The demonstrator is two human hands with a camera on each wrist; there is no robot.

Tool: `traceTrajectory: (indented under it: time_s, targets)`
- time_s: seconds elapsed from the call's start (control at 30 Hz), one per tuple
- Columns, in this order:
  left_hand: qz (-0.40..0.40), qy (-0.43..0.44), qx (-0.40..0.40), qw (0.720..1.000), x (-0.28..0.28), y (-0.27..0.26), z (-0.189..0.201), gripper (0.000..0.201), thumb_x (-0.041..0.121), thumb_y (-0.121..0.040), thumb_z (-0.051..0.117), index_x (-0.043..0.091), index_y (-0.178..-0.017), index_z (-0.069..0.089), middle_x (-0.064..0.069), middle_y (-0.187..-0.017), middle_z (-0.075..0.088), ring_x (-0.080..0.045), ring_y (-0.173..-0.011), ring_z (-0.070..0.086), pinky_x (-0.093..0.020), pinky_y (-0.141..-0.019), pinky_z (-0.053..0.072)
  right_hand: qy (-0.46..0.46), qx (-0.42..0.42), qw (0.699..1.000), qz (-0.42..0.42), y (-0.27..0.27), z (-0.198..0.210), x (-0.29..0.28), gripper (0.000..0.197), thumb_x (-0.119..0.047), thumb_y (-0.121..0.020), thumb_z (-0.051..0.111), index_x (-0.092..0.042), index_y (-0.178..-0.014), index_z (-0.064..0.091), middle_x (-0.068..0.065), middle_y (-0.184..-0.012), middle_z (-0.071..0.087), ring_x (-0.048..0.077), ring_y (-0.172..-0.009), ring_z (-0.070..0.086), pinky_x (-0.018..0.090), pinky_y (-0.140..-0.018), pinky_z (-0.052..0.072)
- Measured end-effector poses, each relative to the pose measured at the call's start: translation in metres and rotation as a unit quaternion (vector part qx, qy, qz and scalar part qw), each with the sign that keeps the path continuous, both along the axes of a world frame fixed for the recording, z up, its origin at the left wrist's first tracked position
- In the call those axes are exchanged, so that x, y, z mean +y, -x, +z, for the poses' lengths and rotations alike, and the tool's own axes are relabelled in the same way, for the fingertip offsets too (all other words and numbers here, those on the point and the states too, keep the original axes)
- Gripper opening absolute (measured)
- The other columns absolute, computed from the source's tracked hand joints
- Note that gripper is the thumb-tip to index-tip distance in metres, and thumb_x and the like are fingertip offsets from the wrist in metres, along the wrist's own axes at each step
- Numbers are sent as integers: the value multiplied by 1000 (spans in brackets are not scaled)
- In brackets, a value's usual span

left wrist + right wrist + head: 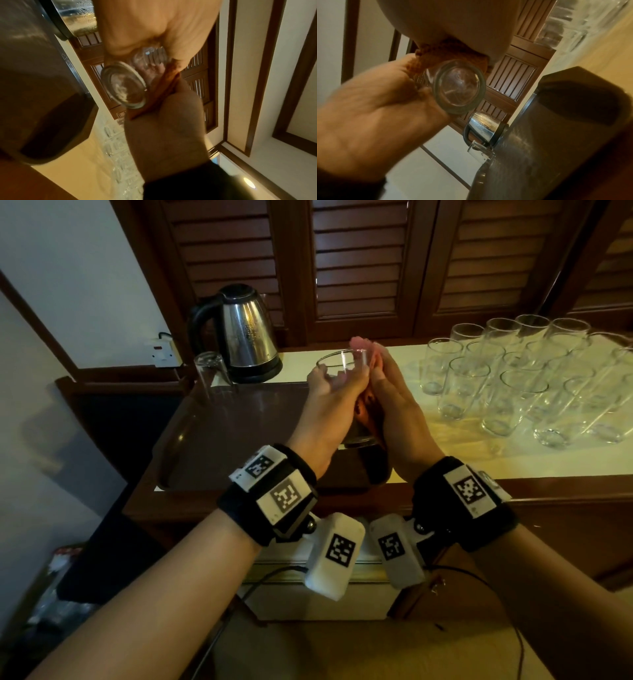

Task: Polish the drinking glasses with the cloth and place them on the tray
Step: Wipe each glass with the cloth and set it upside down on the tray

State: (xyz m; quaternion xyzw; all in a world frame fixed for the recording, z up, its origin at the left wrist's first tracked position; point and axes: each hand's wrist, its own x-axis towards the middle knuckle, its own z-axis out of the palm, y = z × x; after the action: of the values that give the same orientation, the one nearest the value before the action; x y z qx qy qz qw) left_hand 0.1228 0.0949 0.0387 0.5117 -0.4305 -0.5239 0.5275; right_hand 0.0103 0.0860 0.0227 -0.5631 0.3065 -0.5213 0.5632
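Centre frame: left hand [329, 395] wraps the glass [344, 371], right hand [390, 392] presses the cloth [363, 345] flat against it (thin, slick, breakable, so hold mid-body, not the rim)

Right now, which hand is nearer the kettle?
Left. The left hand grips the held glass just right of the kettle; the right hand, pressing the cloth against the glass, lies beyond it, toward the unpolished glasses.

Dim rm: dark louvred shutters [359, 261], white wall [68, 268], wood-edged counter [445, 460].
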Motion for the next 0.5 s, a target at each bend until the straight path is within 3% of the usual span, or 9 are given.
traceTrajectory:
  time_s: [0.1, 0.2, 0.3, 0.37, 0.43, 0.5]
  targets:
    - [-1, 6, -3, 1000, 1, -1, -1, 91, 65, -79, 69, 19, -150, 36, -9, -140, 57, -26, -129, 55, -52, -109, 43, -41, -48, 998, 20, 1, 0, 1, 42, -33, -110, 31, -24, -148, 44, 3, -141, 58, 18, -128, 59, 41, -107, 49]
    - [-39, 3, 17, 999, 5, -8, -3, 64, 62, -87, 60, 19, -134, 55, -9, -127, 67, -25, -119, 64, -52, -106, 47, -118, -109, 985, 55, 5, -3, 4, 44, -39, -107, 36, -22, -145, 50, 10, -132, 66, 25, -121, 64, 46, -102, 51]
    - [-46, 2, 22, 999, 6, -13, -5, 77, 60, -83, 61, 16, -145, 45, -12, -130, 65, -26, -119, 64, -51, -105, 48, -107, -100, 988, 42, 4, -3, 4, 43, -37, -108, 35, -22, -146, 48, 9, -131, 66, 25, -121, 65, 48, -104, 50]
    - [-14, 1, 18, 1000, 4, -11, -3, 83, 54, -83, 62, 22, -153, 31, -12, -140, 57, -28, -125, 59, -54, -107, 46, -58, -53, 997, 17, 2, -1, 3, 38, -33, -110, 31, -30, -145, 45, 0, -130, 65, 20, -121, 64, 46, -103, 52]
    - [-4, 5, 5, 1000, 4, -7, -1, 80, 51, -92, 59, 28, -156, 19, -11, -146, 50, -27, -131, 52, -53, -109, 43, -22, -26, 999, 7, -2, 0, 5, 37, -31, -110, 29, -33, -145, 42, -11, -131, 60, 11, -123, 61, 39, -102, 52]
    - [-1, 19, -8, 1000, 5, -5, -3, 82, 48, -94, 60, 24, -158, 15, -8, -145, 51, -24, -131, 52, -49, -108, 44, -16, -34, 999, 12, -5, -1, 5, 36, -29, -110, 29, -32, -143, 43, -13, -132, 58, 4, -123, 60, 31, -100, 52]
